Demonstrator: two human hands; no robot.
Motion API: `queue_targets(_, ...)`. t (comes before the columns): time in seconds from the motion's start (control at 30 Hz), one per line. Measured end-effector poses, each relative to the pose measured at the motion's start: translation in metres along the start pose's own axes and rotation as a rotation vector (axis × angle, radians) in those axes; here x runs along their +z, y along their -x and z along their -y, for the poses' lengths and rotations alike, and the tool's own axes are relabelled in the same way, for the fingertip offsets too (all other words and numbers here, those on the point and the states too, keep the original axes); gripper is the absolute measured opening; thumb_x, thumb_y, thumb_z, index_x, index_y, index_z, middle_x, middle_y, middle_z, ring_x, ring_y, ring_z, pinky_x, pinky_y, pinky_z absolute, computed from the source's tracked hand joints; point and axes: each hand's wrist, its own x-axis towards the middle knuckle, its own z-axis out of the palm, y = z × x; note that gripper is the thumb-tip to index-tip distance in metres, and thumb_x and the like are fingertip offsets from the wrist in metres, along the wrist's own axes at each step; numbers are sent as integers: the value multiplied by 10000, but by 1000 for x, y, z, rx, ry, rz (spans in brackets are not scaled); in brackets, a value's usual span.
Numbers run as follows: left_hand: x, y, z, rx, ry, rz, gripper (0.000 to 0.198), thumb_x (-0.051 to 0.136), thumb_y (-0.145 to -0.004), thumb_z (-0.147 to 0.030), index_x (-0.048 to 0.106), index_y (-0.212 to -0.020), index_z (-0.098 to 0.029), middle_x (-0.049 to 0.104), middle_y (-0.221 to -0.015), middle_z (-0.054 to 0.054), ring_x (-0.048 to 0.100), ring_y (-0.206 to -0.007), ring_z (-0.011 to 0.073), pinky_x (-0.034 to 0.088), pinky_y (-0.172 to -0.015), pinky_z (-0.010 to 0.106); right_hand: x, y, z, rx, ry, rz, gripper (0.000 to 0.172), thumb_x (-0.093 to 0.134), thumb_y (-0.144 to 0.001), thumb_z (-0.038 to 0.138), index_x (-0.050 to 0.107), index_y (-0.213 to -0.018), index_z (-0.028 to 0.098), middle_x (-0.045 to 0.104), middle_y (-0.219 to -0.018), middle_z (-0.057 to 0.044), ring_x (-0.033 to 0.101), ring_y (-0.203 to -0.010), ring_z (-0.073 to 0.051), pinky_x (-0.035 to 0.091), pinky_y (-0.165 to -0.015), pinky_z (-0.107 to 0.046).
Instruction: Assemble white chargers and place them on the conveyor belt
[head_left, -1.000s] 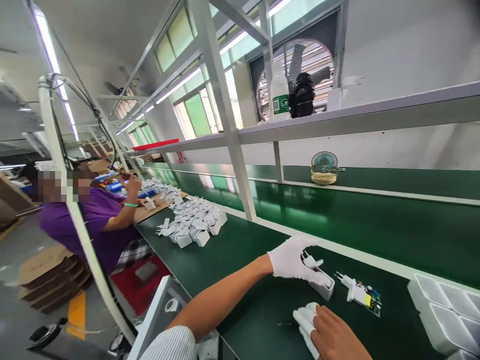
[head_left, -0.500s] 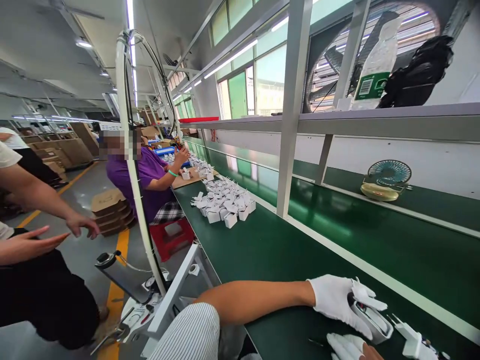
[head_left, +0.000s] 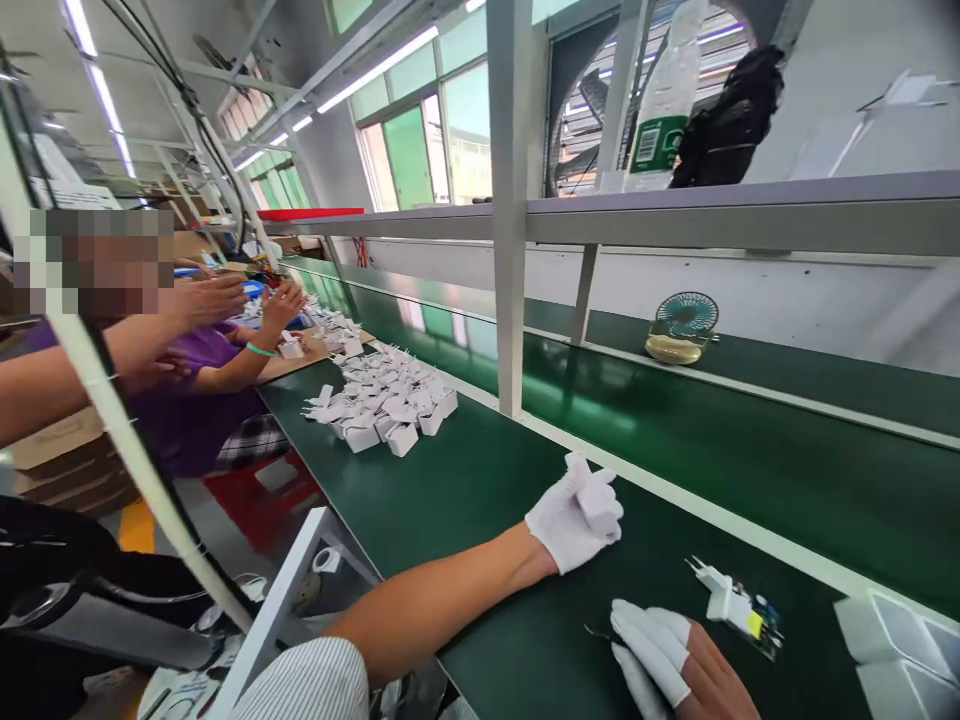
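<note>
My left hand, in a white glove, is raised over the green work surface with its fingers curled in. Whatever it holds blends with the white glove, and I cannot make it out. Low in the view, my right hand wears white finger covers, its fingers pressed together. A thin dark wire-like tip shows beside those fingertips; the grip on it is hidden. Right of my hands lies a white plug with an exposed circuit board, prongs pointing up and left.
White open housings stand at the right edge. A heap of white plug pieces lies further left, near a seated person in purple. Another person's arm reaches in from the left. A shelf post and small fan stand behind.
The view has swung right. My left hand has moved away from my right hand, and the grey-white housing it held no longer shows clearly. The other person's arm has risen.
</note>
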Motion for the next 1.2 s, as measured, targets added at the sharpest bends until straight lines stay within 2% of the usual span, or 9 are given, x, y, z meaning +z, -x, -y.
queue_targets(0.1, 12, 11, -6, -78, 232, -81, 448, 695, -859, -517, 558, -1026, -124, 557, -827, 28, 552, -689, 131, 459, -658, 261, -6, -17, 16, 277, -82, 3, 292, 561, -967, 260, 621, -1248, 207, 751, -1085, -70, 728, -976, -222, 600, -855, -301)
queue_targets(0.2, 20, 17, -6, -78, 255, -78, 327, 619, -902, -462, 564, -903, -140, 557, -914, 79, 563, -736, 149, 481, -680, 276, -9, -23, 23, 587, -170, 16, 257, 555, -983, 320, 601, -1218, 230, 745, -1089, -64, 741, -949, -210, 626, -819, -292)
queue_targets(0.27, 21, 18, -4, -82, 219, -61, 305, 595, -902, -439, 560, -833, -144, 555, -938, 99, 561, -738, 158, 482, -673, 286, -10, -22, 23, 691, -200, 28, 254, 545, -984, 343, 596, -1207, 232, 743, -1098, -68, 743, -961, -220, 630, -828, -308)
queue_targets(0.57, 13, 15, -4, -124, 143, -129, 338, 580, -876, -429, 606, -895, -92, 555, -891, 90, 553, -673, 137, 459, -576, 247, -10, -19, 22, 763, -295, 96, 238, 542, -972, 273, 583, -1205, 245, 729, -1059, -47, 731, -940, -203, 615, -843, -322)
queue_targets(0.8, 10, 10, -3, -145, 127, -172, 282, 623, -859, -403, 568, -800, -133, 565, -904, 78, 567, -667, 121, 466, -549, 221, -8, -17, 19, 821, -273, 127, 214, 548, -969, 308, 608, -1161, 235, 731, -1067, -56, 729, -966, -214, 614, -861, -334)
queue_targets(0.97, 12, 8, 2, -86, -52, -241, 256, 632, -902, -380, 531, -799, -168, 548, -770, 25, 588, -680, 147, 501, -593, 253, -10, -19, 15, 793, -250, 101, 223, 550, -964, 316, 658, -1131, 215, 741, -1079, -83, 727, -1002, -234, 608, -896, -359)
queue_targets(1.03, 12, 9, 4, -19, -189, -308, 315, 647, -908, -472, 548, -876, -175, 552, -744, 9, 594, -665, 152, 520, -608, 277, -13, -20, 14, 809, -252, 100, 221, 549, -964, 317, 672, -1119, 218, 747, -1068, -78, 729, -989, -232, 611, -885, -357)
queue_targets(1.1, 12, 10, 6, 17, -301, -345, 452, 630, -876, -623, 556, -954, -184, 558, -734, 0, 583, -622, 149, 505, -560, 270, -15, -22, 14, 822, -258, 88, 221, 554, -959, 318, 681, -1115, 226, 749, -1068, -74, 730, -981, -232, 610, -883, -362)
queue_targets(1.2, 10, 10, 7, 20, -360, -310, 566, 580, -847, -724, 560, -1014, -184, 576, -746, 7, 585, -604, 148, 464, -502, 240, -17, -24, 16, 832, -274, 46, 212, 561, -955, 319, 691, -1099, 233, 754, -1061, -67, 733, -970, -233, 607, -890, -369)
